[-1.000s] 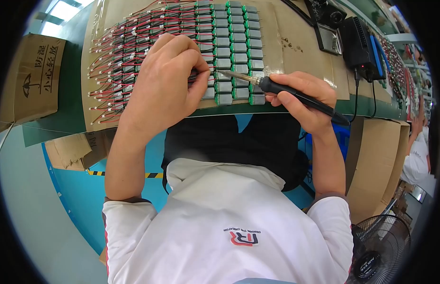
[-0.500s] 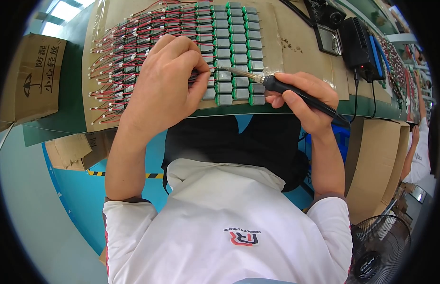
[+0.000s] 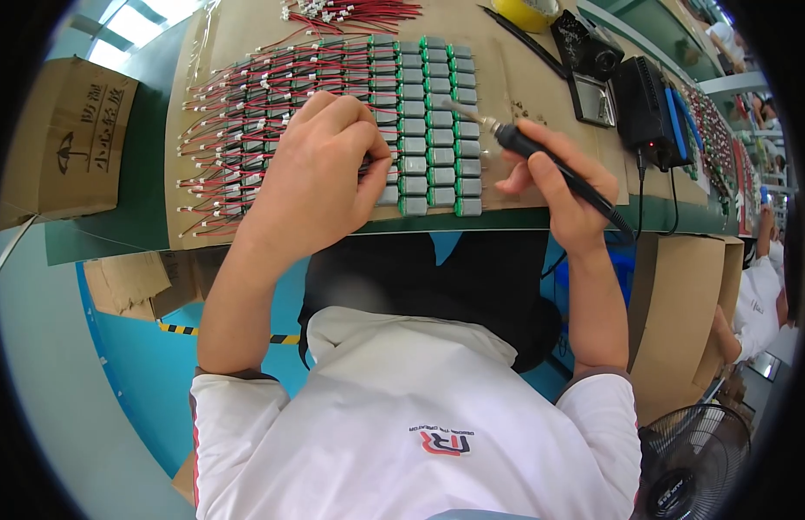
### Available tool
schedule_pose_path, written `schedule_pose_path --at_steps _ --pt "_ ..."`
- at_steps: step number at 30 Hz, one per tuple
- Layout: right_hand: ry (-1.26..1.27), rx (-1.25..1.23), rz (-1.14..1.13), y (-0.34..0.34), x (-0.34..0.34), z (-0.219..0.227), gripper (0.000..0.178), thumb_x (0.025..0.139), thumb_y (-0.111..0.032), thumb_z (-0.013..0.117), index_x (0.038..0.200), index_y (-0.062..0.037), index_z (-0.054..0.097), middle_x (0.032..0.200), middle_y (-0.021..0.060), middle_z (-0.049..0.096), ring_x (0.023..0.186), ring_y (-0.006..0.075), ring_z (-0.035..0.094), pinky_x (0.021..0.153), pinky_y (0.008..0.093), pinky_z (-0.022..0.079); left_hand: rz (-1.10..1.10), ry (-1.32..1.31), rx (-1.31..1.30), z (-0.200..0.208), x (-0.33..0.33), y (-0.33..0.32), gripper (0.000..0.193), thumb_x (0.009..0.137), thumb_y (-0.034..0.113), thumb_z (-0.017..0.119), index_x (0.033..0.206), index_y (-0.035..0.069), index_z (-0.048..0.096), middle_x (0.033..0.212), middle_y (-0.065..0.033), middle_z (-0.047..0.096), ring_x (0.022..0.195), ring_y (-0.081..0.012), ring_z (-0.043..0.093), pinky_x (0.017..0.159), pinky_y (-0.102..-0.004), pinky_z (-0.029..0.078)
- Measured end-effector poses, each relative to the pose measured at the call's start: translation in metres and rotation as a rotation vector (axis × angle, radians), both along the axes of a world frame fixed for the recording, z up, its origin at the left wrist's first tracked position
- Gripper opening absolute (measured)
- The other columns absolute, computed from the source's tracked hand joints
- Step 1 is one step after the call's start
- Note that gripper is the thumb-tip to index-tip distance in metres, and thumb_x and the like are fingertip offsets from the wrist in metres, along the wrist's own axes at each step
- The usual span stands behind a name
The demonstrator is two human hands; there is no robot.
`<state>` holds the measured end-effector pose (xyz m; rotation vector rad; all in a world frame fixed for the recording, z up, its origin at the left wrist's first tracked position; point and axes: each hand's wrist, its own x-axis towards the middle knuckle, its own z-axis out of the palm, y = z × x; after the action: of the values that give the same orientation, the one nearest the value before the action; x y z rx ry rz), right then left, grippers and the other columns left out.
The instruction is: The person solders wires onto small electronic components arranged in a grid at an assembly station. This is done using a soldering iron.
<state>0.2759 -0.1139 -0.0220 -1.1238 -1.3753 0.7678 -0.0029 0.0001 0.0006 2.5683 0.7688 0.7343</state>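
Rows of small grey block-shaped parts with green ends [image 3: 441, 157] cover the cardboard-topped table. Red and black wires with white connectors [image 3: 238, 143] trail leftward from many of them. Over the wired rows is my left hand [image 3: 320, 173], thumb and forefinger pinched on a thin wire by the near rows; the fingers mostly hide it. My right hand [image 3: 567, 178] grips a soldering iron [image 3: 541, 160] by its black handle, pen-like. The iron's metal tip points left, above the right-hand columns of parts, and looks apart from my left fingers.
A bundle of red wires [image 3: 359, 12] lies at the back beside yellow tape [image 3: 525, 10]. To the right stand a black iron holder [image 3: 589, 52] and a black power unit [image 3: 649, 113] with a cable. Cartons [image 3: 82, 139] flank the table; a fan [image 3: 693, 464] is at lower right.
The soldering iron's tip has drawn away from the parts near my left fingers, back to the right. My left hand stays pinched. The view has shifted, showing more of the table's back.
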Motion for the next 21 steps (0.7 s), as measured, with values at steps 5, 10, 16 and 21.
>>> schedule_pose_path --at_steps 5,10,16,21 --pt "-0.256 0.171 -0.222 0.039 0.020 0.025 0.031 0.104 -0.008 0.072 0.134 0.0015 0.071 0.102 0.0078 0.076 0.077 0.0106 0.073 0.063 0.0229 0.060 -0.003 -0.028 0.019 0.002 0.005 0.001 0.014 0.079 -0.002 0.079 0.086 0.001 0.067 0.098 -0.0096 0.065 0.098 -0.0310 0.060 0.087 -0.0415 0.053" --pt "-0.873 0.487 -0.403 0.093 0.059 0.024 0.034 0.096 -0.013 0.080 0.128 -0.0041 0.074 0.096 0.0139 0.070 0.084 0.0314 0.070 0.075 0.0384 0.056 -0.011 -0.039 0.047 0.003 0.001 0.001 0.014 0.078 -0.001 0.080 0.083 0.002 0.067 0.096 -0.0111 0.065 0.095 -0.0328 0.061 0.086 -0.0425 0.051" --pt "-1.076 0.420 -0.459 0.116 0.060 0.021 0.032 0.093 -0.012 0.080 0.125 -0.0095 0.077 0.092 0.0125 0.068 0.083 0.0316 0.068 0.073 0.0420 0.056 -0.011 -0.051 0.035 0.002 0.002 -0.002 0.011 0.078 0.000 0.078 0.081 0.003 0.068 0.094 -0.0108 0.065 0.096 -0.0332 0.061 0.089 -0.0437 0.052" --pt "-0.804 0.516 -0.195 0.153 0.026 0.037 0.037 0.096 -0.002 0.073 0.131 -0.0133 0.074 0.089 0.0147 0.074 0.080 0.0340 0.072 0.073 0.0423 0.059 0.001 -0.058 0.033 0.001 0.001 -0.002 0.012 0.079 0.002 0.078 0.080 0.004 0.067 0.093 -0.0095 0.064 0.095 -0.0321 0.060 0.085 -0.0432 0.052"
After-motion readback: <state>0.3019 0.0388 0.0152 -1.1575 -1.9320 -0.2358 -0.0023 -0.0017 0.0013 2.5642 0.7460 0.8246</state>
